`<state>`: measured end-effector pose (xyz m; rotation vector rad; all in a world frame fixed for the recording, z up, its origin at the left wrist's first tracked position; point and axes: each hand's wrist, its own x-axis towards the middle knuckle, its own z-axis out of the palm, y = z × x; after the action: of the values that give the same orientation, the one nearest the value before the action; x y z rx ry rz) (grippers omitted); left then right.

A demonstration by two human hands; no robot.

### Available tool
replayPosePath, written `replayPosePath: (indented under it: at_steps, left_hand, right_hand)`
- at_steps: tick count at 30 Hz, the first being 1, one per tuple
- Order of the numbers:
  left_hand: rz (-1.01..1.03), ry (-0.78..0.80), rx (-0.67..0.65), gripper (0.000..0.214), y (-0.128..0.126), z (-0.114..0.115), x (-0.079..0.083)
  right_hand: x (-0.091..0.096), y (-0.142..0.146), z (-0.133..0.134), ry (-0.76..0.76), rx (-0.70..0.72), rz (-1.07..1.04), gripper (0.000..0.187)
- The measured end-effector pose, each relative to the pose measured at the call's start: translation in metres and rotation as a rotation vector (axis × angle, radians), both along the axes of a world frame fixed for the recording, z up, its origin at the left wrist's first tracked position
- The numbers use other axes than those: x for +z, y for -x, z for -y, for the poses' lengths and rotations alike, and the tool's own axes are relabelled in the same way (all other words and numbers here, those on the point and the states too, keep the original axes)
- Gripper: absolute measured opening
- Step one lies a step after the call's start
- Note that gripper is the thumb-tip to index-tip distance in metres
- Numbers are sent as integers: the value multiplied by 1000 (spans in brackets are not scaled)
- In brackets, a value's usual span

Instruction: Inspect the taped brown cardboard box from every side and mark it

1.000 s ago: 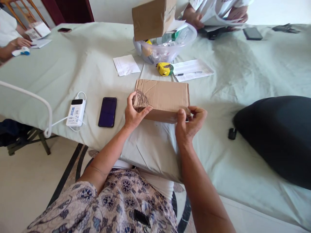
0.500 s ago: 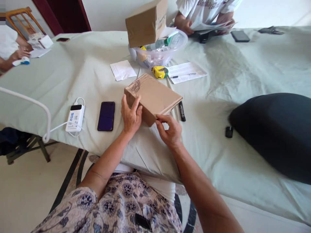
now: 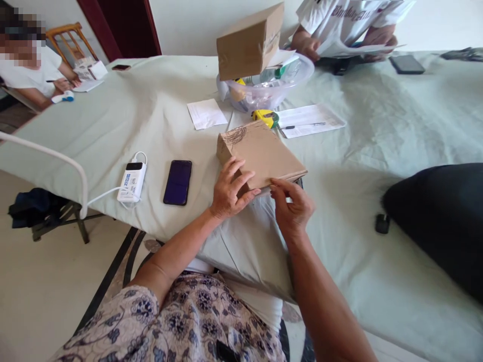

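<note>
A closed brown cardboard box (image 3: 269,153) with dark scribbles on its far left corner sits on the cloth in front of me. My left hand (image 3: 230,190) rests against its near side, fingers spread over the top edge and thumb stretched toward the near corner. At that corner, my right hand (image 3: 292,205) pinches the edge of the box between thumb and forefinger. A black marker (image 3: 300,182) lies mostly hidden behind the box's right end. Just beyond the box is a yellow and green tape measure (image 3: 265,118).
A clear plastic basin (image 3: 260,95) holds bottles and another cardboard box (image 3: 241,55). Papers, a pen (image 3: 305,125), a phone (image 3: 177,182) and a white power bank (image 3: 132,182) lie around. A large black object (image 3: 441,216) stands at right. Two people sit across the table.
My left hand has slid along the box toward its near corner, its fingers spreading over the top edge. The box has turned slightly and now covers most of the marker. The view has shifted left.
</note>
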<state>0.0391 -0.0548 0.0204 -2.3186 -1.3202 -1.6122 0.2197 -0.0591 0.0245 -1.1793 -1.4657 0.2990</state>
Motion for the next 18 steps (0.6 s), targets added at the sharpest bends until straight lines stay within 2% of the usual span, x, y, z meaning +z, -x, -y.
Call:
replayPosePath:
  at_steps: [7,12,15,18]
  left_hand:
    - [19,6,-62,39,8,-2,1]
    - [67,-11,-93,35,14,-3,5]
    - [105,45,-65,37,17,-3,6]
    - [166,81,7,40,18,-4,5]
  right_hand:
    - [-1,-21,-13,37,-150,-135,35]
    - [5,-26,-14,1,-209,-99,34]
    - [5,-27,-14,35,-153,-83,38]
    - [1,-27,-14,157,-5,-117,41]
